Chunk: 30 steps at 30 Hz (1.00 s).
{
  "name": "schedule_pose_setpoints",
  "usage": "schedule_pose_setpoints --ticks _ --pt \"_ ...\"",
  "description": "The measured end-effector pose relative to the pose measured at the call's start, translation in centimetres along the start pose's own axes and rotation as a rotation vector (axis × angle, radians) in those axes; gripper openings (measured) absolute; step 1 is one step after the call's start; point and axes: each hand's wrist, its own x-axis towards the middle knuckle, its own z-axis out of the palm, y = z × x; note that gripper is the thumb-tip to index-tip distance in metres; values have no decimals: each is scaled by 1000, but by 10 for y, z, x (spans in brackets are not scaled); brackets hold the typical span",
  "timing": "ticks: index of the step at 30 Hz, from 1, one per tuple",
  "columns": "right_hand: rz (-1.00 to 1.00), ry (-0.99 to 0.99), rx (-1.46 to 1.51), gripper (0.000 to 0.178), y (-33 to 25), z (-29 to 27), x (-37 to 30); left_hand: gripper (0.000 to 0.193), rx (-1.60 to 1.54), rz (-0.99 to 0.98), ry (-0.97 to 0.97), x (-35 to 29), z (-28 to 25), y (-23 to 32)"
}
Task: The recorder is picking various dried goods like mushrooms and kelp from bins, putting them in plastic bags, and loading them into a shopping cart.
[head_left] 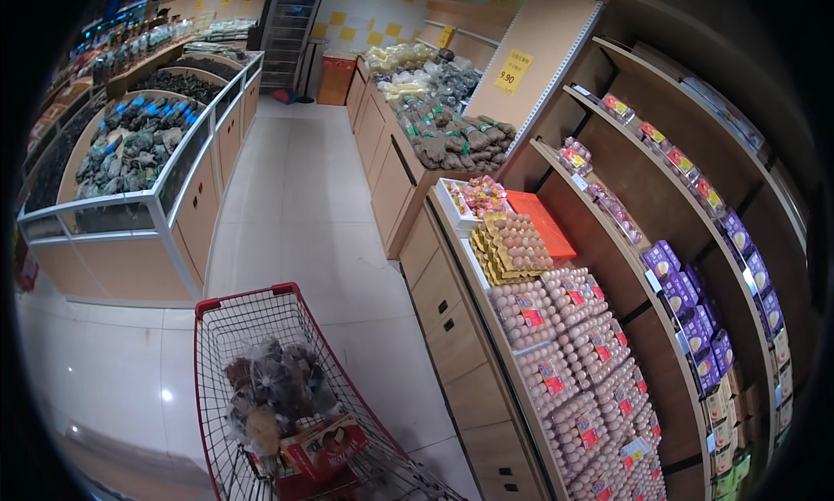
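Neither of my hands shows. A wire shopping cart (247,294) with a red rim stands in the aisle at the lower middle, its handle out of the picture. Inside it lies a clear plastic bag (282,375) of dark brown, lumpy goods. Against the bag leans a red carton (326,449). A small tan item (261,431) sits beside the carton; its kind I cannot make out.
Egg packs (556,388) and stacked egg trays (512,245) cover the counter close on the right, with shelves (599,197) above. Bagged produce (452,136) lies farther along. Glass-edged display bins (161,197) border the aisle's left. A tiled floor (287,180) runs between.
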Motion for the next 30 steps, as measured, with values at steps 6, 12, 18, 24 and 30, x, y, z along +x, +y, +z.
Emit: schedule_pose_setpoints --ticks 6,12,18,24,30 --pt "16 68 -3 26 -8 13 23 17 51 17 47 34 -24 -38" --pt "-85 48 14 20 1 26 34 19 176 32 191 48 -87 -59" --pt "-216 216 -58 25 14 28 74 16 103 -35 220 58 -59 -65" --pt "70 91 -31 26 -6 -2 110 12 -10 20 453 79 -39 -61" --pt "-47 256 -92 23 11 10 133 12 51 6 344 120 -58 -55"
